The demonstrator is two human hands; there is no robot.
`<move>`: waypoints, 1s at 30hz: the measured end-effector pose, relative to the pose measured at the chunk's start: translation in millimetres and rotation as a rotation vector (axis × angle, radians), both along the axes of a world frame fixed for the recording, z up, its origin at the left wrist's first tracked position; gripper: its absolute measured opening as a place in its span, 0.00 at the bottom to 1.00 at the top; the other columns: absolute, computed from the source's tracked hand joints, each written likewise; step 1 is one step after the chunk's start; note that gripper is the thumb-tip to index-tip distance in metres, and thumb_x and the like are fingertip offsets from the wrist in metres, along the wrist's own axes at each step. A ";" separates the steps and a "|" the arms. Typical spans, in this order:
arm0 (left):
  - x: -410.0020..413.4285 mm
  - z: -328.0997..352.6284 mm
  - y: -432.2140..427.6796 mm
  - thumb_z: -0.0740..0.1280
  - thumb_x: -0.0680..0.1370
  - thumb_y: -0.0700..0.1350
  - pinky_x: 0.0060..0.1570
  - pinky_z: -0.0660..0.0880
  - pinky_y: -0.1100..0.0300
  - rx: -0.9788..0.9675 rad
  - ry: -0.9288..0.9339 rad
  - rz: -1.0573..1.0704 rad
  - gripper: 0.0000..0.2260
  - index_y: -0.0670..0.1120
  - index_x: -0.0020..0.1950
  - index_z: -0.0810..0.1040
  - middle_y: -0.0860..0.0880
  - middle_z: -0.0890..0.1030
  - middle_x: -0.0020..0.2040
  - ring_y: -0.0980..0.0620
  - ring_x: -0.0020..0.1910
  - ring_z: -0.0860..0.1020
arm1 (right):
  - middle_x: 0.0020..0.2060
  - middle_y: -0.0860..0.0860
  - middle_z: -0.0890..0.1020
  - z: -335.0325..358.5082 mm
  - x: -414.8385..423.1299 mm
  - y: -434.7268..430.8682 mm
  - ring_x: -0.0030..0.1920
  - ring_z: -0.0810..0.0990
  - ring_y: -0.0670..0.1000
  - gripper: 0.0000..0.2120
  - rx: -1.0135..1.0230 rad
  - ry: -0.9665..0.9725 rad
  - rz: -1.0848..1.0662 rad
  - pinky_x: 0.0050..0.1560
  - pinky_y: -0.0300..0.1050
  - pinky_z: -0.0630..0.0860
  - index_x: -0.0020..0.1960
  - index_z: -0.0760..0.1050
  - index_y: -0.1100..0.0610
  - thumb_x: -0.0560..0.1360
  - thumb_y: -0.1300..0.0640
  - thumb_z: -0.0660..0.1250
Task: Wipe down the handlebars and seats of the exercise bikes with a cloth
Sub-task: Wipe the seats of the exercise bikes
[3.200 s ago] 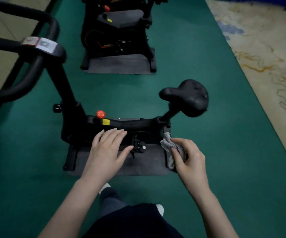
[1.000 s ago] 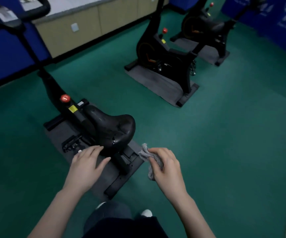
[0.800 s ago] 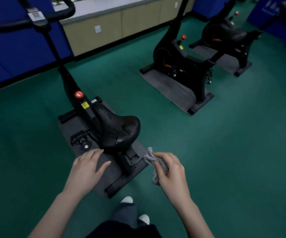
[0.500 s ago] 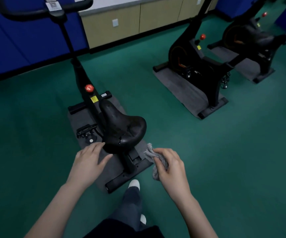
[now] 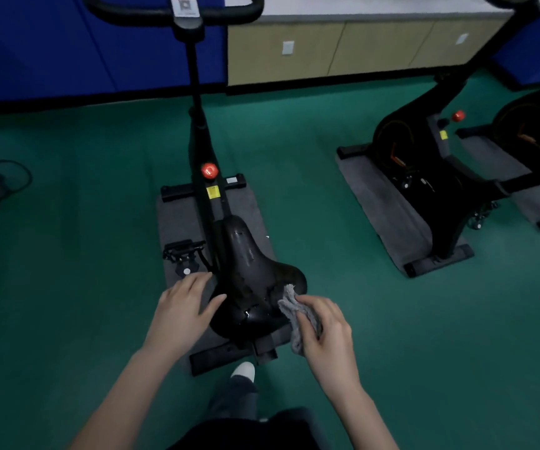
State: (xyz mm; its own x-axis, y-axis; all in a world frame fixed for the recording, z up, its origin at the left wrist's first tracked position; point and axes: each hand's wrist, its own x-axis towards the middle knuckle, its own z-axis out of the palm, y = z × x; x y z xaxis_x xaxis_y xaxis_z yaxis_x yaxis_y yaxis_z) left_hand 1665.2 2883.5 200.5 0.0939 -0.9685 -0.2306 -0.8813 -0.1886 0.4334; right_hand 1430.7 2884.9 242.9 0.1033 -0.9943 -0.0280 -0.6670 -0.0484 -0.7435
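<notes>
Green floor; grey mats under exercise bikes.

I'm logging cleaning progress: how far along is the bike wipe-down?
Done: nothing I can confirm; no surface plainly reads as wiped. In hand: the right hand holds the grey cloth at the near bike's seat, the left hand open at its left side. Likely left: its handlebars, plus the second bike and third bike.

Black bike seat sits dead center of the frame. Left hand is flat, fingers straight, at its left edge, right hand grips a bunched grey cloth against the right rear edge. Handlebars up top, second bike at right.
</notes>
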 end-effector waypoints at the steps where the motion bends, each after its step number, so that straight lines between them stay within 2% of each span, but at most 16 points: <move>1: -0.2 -0.5 -1.5 0.57 0.79 0.59 0.68 0.61 0.54 0.001 0.011 0.025 0.26 0.47 0.73 0.65 0.52 0.68 0.71 0.50 0.69 0.67 | 0.49 0.41 0.78 -0.8 2.3 -6.7 0.55 0.74 0.41 0.09 -0.001 -0.007 0.017 0.54 0.25 0.65 0.55 0.78 0.54 0.76 0.63 0.66; 4: -2.9 -3.8 -3.6 0.57 0.79 0.59 0.67 0.62 0.55 -0.003 0.049 0.097 0.26 0.47 0.73 0.65 0.52 0.69 0.70 0.51 0.68 0.68 | 0.49 0.40 0.77 -3.0 8.6 -30.0 0.55 0.75 0.42 0.09 -0.019 -0.026 0.062 0.55 0.26 0.66 0.55 0.78 0.54 0.76 0.63 0.66; 10: -12.5 -15.8 -3.7 0.58 0.78 0.59 0.69 0.61 0.57 -0.001 0.132 0.266 0.26 0.48 0.74 0.64 0.53 0.68 0.70 0.53 0.68 0.67 | 0.50 0.47 0.79 -12.5 24.3 -92.4 0.54 0.75 0.46 0.10 -0.107 -0.027 0.192 0.57 0.29 0.66 0.56 0.78 0.58 0.76 0.66 0.66; 17: -36.3 -28.6 -6.5 0.55 0.77 0.61 0.68 0.65 0.54 -0.044 0.235 0.481 0.27 0.49 0.72 0.66 0.54 0.70 0.68 0.54 0.67 0.69 | 0.52 0.52 0.80 -29.0 64.0 -174.1 0.56 0.75 0.49 0.10 -0.198 -0.050 0.392 0.59 0.31 0.66 0.57 0.78 0.62 0.76 0.67 0.65; 21: -45.4 -43.2 0.2 0.54 0.75 0.62 0.68 0.65 0.55 -0.062 0.265 0.587 0.29 0.49 0.71 0.68 0.55 0.71 0.67 0.53 0.66 0.69 | 0.53 0.52 0.80 -45.5 89.2 -201.1 0.59 0.75 0.51 0.10 -0.224 -0.048 0.604 0.62 0.39 0.69 0.56 0.78 0.62 0.76 0.68 0.64; 26: -56.3 -58.3 8.9 0.54 0.75 0.63 0.69 0.65 0.54 -0.093 0.341 0.692 0.26 0.53 0.70 0.69 0.59 0.71 0.65 0.56 0.65 0.69 | 0.53 0.55 0.82 -71.3 85.8 -194.6 0.60 0.77 0.54 0.12 -0.318 -0.031 0.850 0.65 0.51 0.70 0.55 0.80 0.64 0.73 0.72 0.66; 30: -64.6 -65.0 9.7 0.56 0.77 0.61 0.65 0.68 0.58 -0.154 0.387 0.713 0.21 0.53 0.66 0.73 0.60 0.73 0.60 0.58 0.61 0.72 | 0.54 0.55 0.82 -85.4 63.5 -183.5 0.61 0.78 0.54 0.16 -0.400 -0.036 1.079 0.66 0.54 0.69 0.54 0.80 0.65 0.69 0.76 0.69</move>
State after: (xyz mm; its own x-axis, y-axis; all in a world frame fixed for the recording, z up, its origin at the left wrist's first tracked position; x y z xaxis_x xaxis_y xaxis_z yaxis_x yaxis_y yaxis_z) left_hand 1600.6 2893.1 135.5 0.6392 -0.7299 -0.2421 -0.3559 -0.5599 0.7482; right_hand 1494.2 2701.4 157.5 0.9003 -0.3250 0.2895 -0.1139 -0.8179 -0.5640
